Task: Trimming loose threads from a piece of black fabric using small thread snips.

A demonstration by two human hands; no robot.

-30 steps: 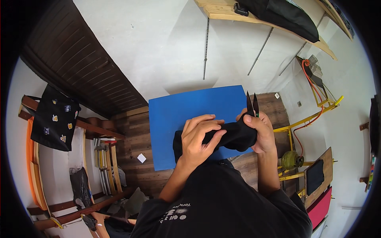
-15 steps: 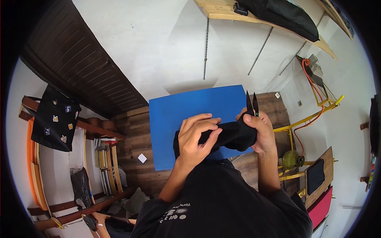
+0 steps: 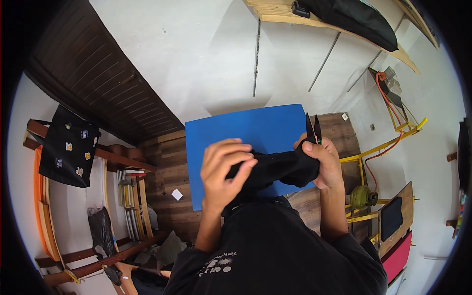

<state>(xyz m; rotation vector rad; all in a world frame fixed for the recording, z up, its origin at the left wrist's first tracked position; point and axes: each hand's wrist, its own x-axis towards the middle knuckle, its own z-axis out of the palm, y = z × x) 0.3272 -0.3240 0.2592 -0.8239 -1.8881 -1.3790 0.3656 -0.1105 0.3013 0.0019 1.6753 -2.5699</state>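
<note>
A piece of black cloth [image 3: 278, 169] hangs bunched above the blue tabletop [image 3: 241, 129], its exact kind hard to make out. My right hand [image 3: 328, 164] grips its right end, thumb pressed on top. The same hand holds thread snips [image 3: 313, 130], whose two dark blades stick up, spread apart, above the fingers; most of their handle is hidden. At the cloth's left end is my left hand [image 3: 223, 172], fingers slightly curled and apart, nothing visible between them. Whether it touches the cloth behind it, I cannot tell.
A wooden rack at the left carries a black tote bag [image 3: 69, 147] with patches. To the right stand a yellow metal frame [image 3: 364, 172], a greenish round tank [image 3: 363, 195] with an orange hose, and a wooden board [image 3: 405, 211]. A wooden shelf [image 3: 280, 14] juts out above.
My left hand has moved left along the cloth, and its fingers show some blur. My right hand keeps its hold on the cloth and snips, almost unmoved.
</note>
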